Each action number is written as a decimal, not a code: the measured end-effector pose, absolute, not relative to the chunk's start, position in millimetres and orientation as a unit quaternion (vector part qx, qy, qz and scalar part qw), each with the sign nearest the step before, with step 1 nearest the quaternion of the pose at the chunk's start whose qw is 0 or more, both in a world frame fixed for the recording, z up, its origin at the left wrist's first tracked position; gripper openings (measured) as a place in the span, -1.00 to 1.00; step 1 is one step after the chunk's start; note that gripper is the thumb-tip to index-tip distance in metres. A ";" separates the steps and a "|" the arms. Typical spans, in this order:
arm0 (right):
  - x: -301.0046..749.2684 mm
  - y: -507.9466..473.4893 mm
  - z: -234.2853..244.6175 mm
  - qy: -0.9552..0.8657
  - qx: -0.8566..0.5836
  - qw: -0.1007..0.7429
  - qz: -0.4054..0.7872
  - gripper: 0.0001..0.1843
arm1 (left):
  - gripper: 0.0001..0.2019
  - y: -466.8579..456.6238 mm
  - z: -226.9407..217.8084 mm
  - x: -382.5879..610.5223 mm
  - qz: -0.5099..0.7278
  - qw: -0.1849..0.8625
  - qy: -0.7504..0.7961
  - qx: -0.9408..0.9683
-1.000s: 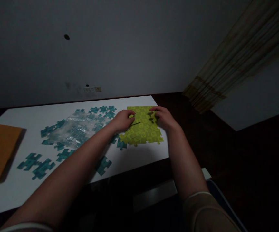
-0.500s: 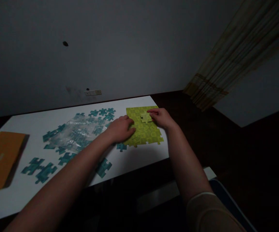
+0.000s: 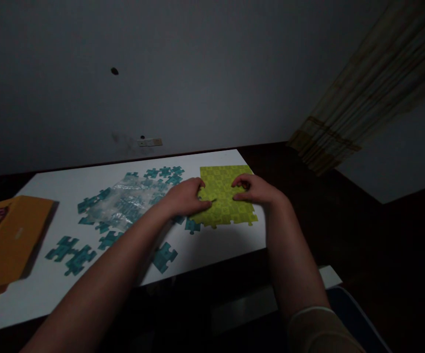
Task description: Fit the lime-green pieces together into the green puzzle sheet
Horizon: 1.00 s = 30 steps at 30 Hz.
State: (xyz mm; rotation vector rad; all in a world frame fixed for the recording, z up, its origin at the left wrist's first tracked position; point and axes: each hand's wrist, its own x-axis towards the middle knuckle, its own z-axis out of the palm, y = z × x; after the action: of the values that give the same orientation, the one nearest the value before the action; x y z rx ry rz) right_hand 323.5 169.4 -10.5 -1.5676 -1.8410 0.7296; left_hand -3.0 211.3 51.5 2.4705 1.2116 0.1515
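Observation:
A yellow-green sheet of joined jigsaw pieces [image 3: 223, 208] lies near the right end of the table, its near edge knobbed. My left hand [image 3: 187, 197] rests at the sheet's left edge, thumb and fingers apart, with nothing seen in it. The thumb tip lies on the sheet beside a small dark gap. From the right, my right hand [image 3: 255, 189] reaches over the sheet with curled fingers, thumb and forefinger apart and no piece visible between them. A teal jigsaw piece [image 3: 192, 225] lies just below the sheet's lower left corner.
Several teal jigsaw pieces [image 3: 80, 260] are scattered over the white table [image 3: 212, 255], some under a clear plastic bag [image 3: 119, 203]. An orange box or folder [image 3: 24, 230] stands at the left. A wall socket [image 3: 149, 142] is behind; a curtain [image 3: 319, 142] hangs at right.
The pale piece that my right hand held over the sheet no longer shows as separate. My right fingers have parted, and my left thumb has moved further onto the sheet. The view has shifted slightly left.

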 end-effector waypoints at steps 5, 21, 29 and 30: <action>323.3 167.7 -5.9 -0.752 -0.545 0.232 0.288 -0.44 | -0.36 278.5 54.8 3.7 0.138 0.172 0.459 0.861; 310.7 180.2 -18.0 -0.634 -0.623 0.368 0.273 -0.73 | -0.44 190.4 38.5 0.8 0.024 0.151 0.315 0.937; 306.1 183.4 -12.7 -0.652 -0.629 0.387 0.172 -0.83 | -0.42 194.5 24.3 17.8 0.029 0.199 0.335 0.920; 305.8 183.1 -12.3 -0.652 -0.627 0.389 0.174 -0.82 | -0.51 197.7 25.2 15.3 0.044 0.212 0.337 0.916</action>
State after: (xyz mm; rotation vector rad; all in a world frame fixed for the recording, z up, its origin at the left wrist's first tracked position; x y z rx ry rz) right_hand 305.8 183.1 -12.3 -1.5938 -1.6584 0.4433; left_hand 15.3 197.7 25.2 2.5443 0.9363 0.1221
